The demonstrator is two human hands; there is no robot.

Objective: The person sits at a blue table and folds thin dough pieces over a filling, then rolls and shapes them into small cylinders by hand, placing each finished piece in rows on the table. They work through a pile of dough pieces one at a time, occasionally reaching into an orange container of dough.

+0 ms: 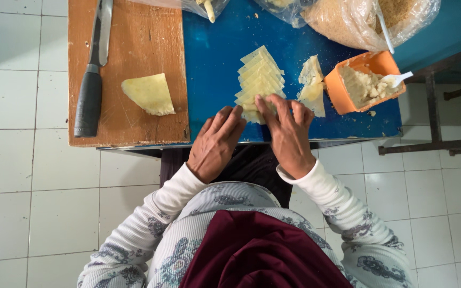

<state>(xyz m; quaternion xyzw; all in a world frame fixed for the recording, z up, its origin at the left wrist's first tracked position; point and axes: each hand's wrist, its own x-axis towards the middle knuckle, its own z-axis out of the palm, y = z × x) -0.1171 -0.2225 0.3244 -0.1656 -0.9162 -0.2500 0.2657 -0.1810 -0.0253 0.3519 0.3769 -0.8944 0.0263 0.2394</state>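
Fingers (273, 106) of both hands spread, tips pressing the near end of a fanned row of pale yellow slices (260, 80) on the blue table (214, 64). Left hand (215, 144) beside right hand (290, 136). Orange tub (342, 90) right; cutting board (134, 42), knife (92, 74) left.

White square floor tiles (17, 176) all around, pale grout lines. Blue table (214, 58) at 12 o'clock. Dark metal frame (433, 144) at 3 o'clock. Even daylight.
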